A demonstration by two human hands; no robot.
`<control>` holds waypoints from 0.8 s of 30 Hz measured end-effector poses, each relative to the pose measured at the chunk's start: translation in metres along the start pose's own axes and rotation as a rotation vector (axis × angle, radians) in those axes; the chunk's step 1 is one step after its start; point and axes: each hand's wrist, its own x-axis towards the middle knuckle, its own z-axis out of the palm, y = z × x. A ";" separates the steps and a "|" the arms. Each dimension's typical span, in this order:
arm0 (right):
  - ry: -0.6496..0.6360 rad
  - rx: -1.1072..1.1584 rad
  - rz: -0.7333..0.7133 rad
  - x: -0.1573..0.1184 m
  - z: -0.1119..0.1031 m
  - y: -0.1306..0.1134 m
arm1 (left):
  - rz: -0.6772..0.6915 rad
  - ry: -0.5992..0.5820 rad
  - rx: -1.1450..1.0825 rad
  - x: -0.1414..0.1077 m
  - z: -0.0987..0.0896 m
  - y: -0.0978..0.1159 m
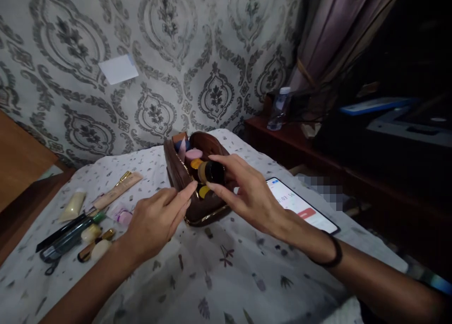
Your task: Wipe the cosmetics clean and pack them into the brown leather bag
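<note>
A brown zippered cosmetic bag [208,211] lies open on the bed, with pink and yellow items inside. Over its opening, my right hand [249,190] holds a small tan cosmetic bottle with a black cap [214,172] between thumb and fingers. My left hand [155,220] is at the bag's near-left edge, its fingers close together by the gold zipper, seemingly gripping the rim; the thumb is hidden. Left of that hand lie a beige flat tube [118,190], a cream tube [73,205], a dark green tube [72,237] and a small pink-lidded container [124,217].
A lit phone [303,206] lies right of the bag, partly under my right forearm. Patterned white bedding [197,277] spreads underneath. Beyond the bed's right side, a clear water bottle [278,109] stands on a dark red wooden surface [261,131]. Patterned wallpaper [190,55] is behind.
</note>
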 end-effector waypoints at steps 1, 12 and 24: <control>-0.020 0.007 0.010 0.000 -0.001 0.005 | 0.013 -0.010 0.043 0.003 0.004 -0.002; -0.058 0.158 0.106 -0.027 -0.005 0.032 | 0.061 -0.064 0.018 -0.011 0.019 -0.016; -0.404 -0.102 0.023 0.030 -0.010 0.008 | 0.062 0.012 -0.021 -0.005 0.022 -0.012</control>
